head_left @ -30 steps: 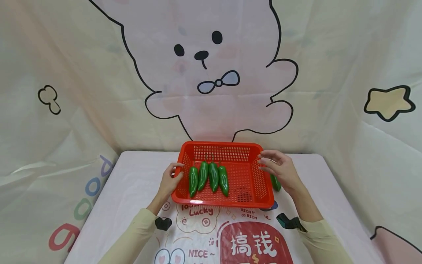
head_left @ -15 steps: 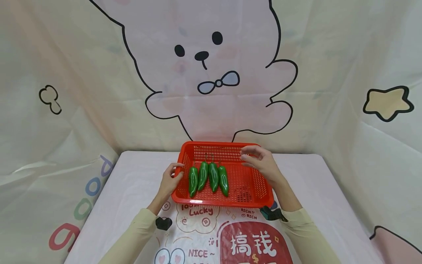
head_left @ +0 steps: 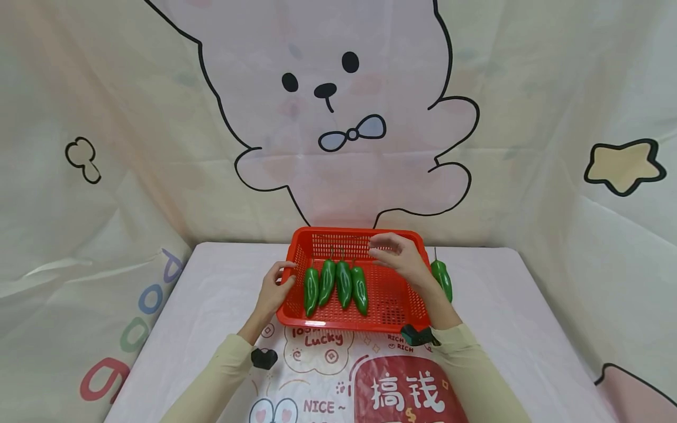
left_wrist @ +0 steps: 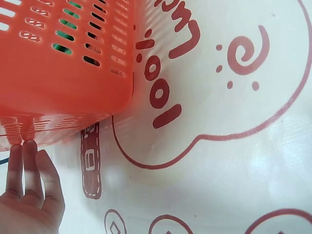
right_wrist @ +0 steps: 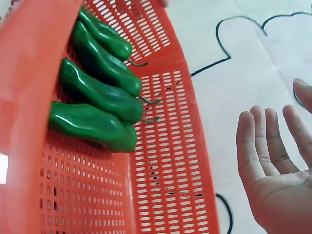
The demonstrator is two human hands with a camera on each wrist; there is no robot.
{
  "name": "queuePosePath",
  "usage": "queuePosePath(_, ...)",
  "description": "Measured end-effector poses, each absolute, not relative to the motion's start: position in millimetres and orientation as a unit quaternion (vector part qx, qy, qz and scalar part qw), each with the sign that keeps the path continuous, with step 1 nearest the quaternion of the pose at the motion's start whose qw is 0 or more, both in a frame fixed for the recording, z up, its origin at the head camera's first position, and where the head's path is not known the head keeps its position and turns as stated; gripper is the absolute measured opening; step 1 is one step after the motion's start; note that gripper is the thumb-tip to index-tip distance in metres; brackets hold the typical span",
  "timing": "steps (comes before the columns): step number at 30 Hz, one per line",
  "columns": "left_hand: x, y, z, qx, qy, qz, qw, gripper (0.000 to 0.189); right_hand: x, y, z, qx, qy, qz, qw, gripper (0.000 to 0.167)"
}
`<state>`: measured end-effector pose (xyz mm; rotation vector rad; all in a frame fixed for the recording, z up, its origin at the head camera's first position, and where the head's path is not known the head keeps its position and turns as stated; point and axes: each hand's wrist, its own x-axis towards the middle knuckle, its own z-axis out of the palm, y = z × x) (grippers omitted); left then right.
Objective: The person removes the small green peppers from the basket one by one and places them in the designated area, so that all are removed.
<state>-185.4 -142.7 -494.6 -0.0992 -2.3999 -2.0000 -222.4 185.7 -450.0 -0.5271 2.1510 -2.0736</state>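
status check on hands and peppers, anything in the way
Left hand touching left side of red basket. Right hand open above basket, holding nothing. Four green peppers inside, one pepper outside at right. No obstruction seen.

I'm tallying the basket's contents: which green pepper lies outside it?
The green pepper on the white table, right of the red basket; the other four peppers lie inside.

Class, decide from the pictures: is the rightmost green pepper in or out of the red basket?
Out: in the head view, the rightmost pepper lies on the table, right of the red basket.
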Motion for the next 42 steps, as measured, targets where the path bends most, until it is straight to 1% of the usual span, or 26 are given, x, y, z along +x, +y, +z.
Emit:
queuePosePath(7,-186.0,-142.1,-495.4,-0.025,-0.758,-0.651,-0.003,0.032,-236.6,184.3,-466.2,-0.153,0.727,-0.666,0.058,0.035)
queuePosePath(12,-186.3,-141.5,-495.4,-0.022,-0.76,-0.65,0.0,0.032,-245.4,182.8,-474.2,-0.162,0.746,-0.642,0.071,0.041)
queuePosePath(20,-185.6,-141.0,-494.8,-0.017,-0.761,-0.648,0.005,0.031,-256.8,182.3,-484.9,-0.163,0.747,-0.638,0.088,0.043)
queuePosePath(26,-185.3,-140.5,-495.5,-0.022,-0.76,-0.649,0.002,0.032,-264.1,187.4,-490.3,-0.136,0.764,-0.623,0.101,0.046)
queuePosePath(37,-184.1,-141.5,-495.8,-0.02,-0.762,-0.647,0.008,0.032,-272.6,180.9,-511.9,-0.12,0.778,-0.599,0.145,0.049)
queuePosePath(42,-196.5,-144.7,-520.5,-0.01,-0.764,-0.645,0.016,0.031,-272.4,176.9,-519.6,-0.119,0.786,-0.584,0.166,0.053)
